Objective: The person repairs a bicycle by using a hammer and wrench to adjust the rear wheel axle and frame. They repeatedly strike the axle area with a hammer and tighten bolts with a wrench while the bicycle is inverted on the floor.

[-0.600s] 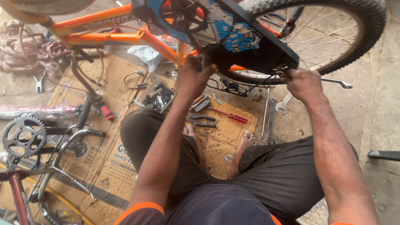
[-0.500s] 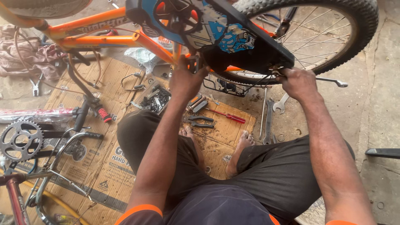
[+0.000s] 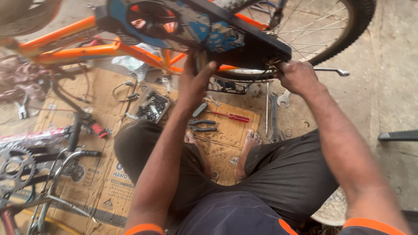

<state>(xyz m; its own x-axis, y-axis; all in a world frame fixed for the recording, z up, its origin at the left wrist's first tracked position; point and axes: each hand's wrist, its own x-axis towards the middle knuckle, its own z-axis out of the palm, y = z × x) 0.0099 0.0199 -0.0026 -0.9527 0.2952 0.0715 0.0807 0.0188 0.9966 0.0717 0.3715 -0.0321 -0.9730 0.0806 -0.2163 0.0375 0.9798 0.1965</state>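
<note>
Glossy orange painted metal bicycle frame (image 3: 74, 53), matt black plastic chain guard (image 3: 244, 45) with printed blue panel, knobbly matt rubber tyre (image 3: 355, 24), thin bright metal spokes (image 3: 305, 26), creased brown cardboard sheet (image 3: 109, 174), red plastic-handled screwdriver (image 3: 230, 116), dull steel spanner (image 3: 283, 99), rough grey concrete floor (image 3: 392, 87).

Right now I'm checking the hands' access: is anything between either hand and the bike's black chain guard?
Nothing visible. The left hand is pressed against the chain guard near its middle, and the right hand is already at the guard's rear end beside the wheel. The tools lie lower, on the cardboard.
</note>
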